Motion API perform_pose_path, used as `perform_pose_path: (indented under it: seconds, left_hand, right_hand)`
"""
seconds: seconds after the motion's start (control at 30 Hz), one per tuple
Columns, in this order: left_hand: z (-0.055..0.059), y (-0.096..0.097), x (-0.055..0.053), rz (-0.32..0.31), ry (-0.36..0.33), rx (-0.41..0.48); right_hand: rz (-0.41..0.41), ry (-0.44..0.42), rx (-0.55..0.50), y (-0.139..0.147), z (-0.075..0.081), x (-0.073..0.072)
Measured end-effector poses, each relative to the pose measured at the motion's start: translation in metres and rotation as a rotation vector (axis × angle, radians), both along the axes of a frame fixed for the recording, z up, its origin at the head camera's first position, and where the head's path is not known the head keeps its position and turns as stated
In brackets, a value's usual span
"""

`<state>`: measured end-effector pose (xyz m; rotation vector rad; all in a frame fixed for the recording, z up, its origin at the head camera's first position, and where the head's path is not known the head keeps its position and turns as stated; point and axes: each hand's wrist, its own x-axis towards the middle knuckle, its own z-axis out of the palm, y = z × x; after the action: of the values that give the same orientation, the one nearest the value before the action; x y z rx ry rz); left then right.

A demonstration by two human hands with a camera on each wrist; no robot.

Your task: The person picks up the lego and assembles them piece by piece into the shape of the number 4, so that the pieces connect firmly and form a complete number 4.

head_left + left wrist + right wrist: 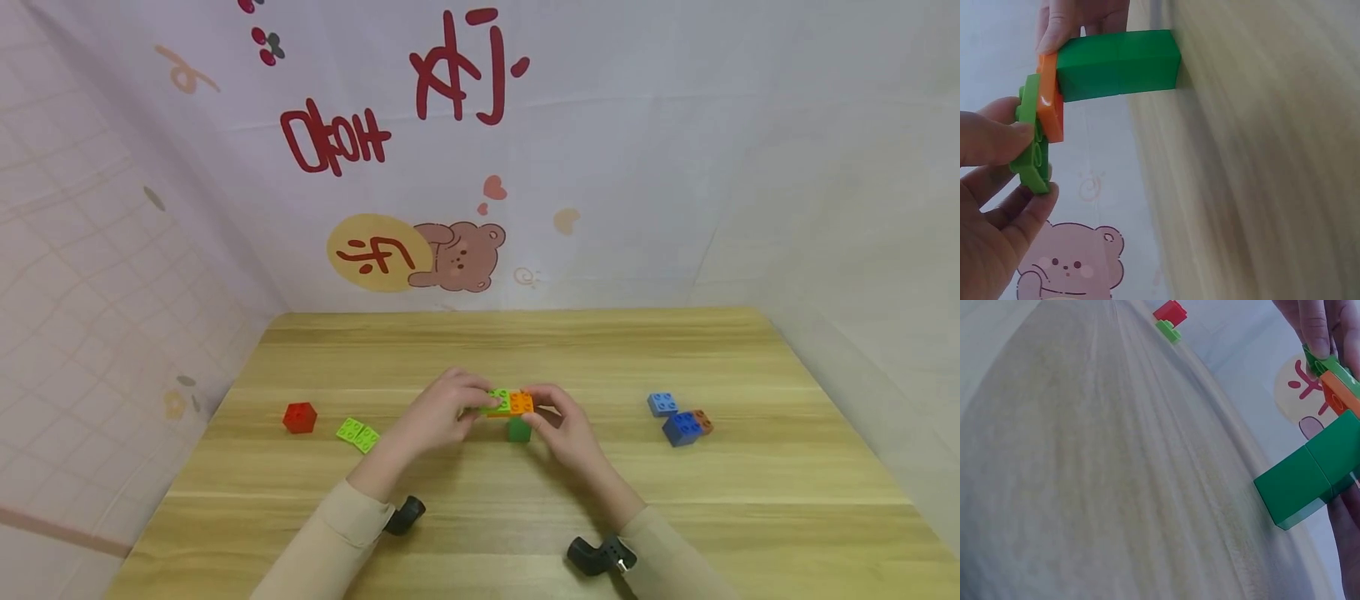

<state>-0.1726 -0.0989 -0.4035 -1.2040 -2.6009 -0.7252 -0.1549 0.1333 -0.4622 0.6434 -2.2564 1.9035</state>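
A tower of two dark green bricks (1119,64) stands on the table with an orange brick (521,403) across its top, sticking out to the left. Over the orange brick's left part sits a light green brick (1032,134), offset further left. My left hand (452,408) pinches that light green brick between thumb and fingers, its free end overhanging. From the other side my right hand (561,425) holds the orange brick at the top of the tower, thumb in front and fingers behind.
Left on the table lie a red brick (300,417) and two light green bricks (358,435). To the right are a light blue brick (662,404), a dark blue brick (682,429) and a brown-orange brick (702,421). A printed curtain (637,167) hangs behind the table.
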Motion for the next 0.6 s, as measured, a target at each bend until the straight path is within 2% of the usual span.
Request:
perform_pose_path:
  seconds: [0.13, 0.3, 0.6]
  left_hand:
    - [-0.0039, -0.0011, -0.0004, 0.014, 0.004, 0.02]
    - [-0.0035, -0.0021, -0.0005, 0.024, -0.013, 0.03]
    - [-0.0112, -0.0054, -0.0034, 0.001, 0.01, 0.074]
  right_hand:
    - [-0.011, -0.007, -0.006, -0.0016, 0.0013, 0.0012]
    - [-0.02, -0.026, -0.015, -0.004, 0.0032, 0.0021]
    - [-0.029, -0.027, -0.019, -0.0045, 0.0053, 0.0032]
